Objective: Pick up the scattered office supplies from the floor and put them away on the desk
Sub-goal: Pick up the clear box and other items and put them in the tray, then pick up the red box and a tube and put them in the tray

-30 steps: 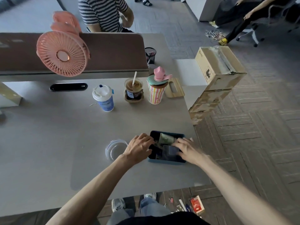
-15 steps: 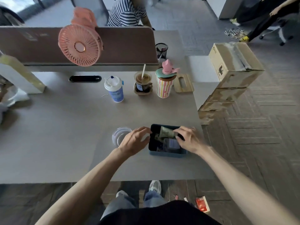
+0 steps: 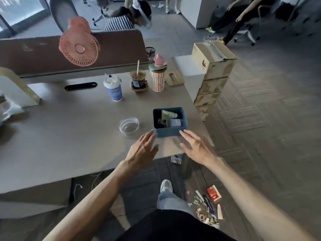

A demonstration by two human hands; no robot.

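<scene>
Your left hand [image 3: 142,150] and right hand [image 3: 197,149] hover empty, fingers straight, just short of the blue box [image 3: 168,133]. The scattered supplies [image 3: 207,208] lie on the floor, down behind your right hand (the nearer one), strung toward you.

Both my hands hover open over the near edge of the desk [image 3: 69,127], fingers straight. My left hand [image 3: 142,150] and right hand [image 3: 196,148] flank the near corners of the blue bin [image 3: 169,133]; I cannot tell whether they touch it. A green tube [image 3: 169,114] lies inside. A clear round container [image 3: 129,126] sits just left of the bin. Scattered office supplies [image 3: 206,207] and a red box [image 3: 213,195] lie on the floor by my foot.
</scene>
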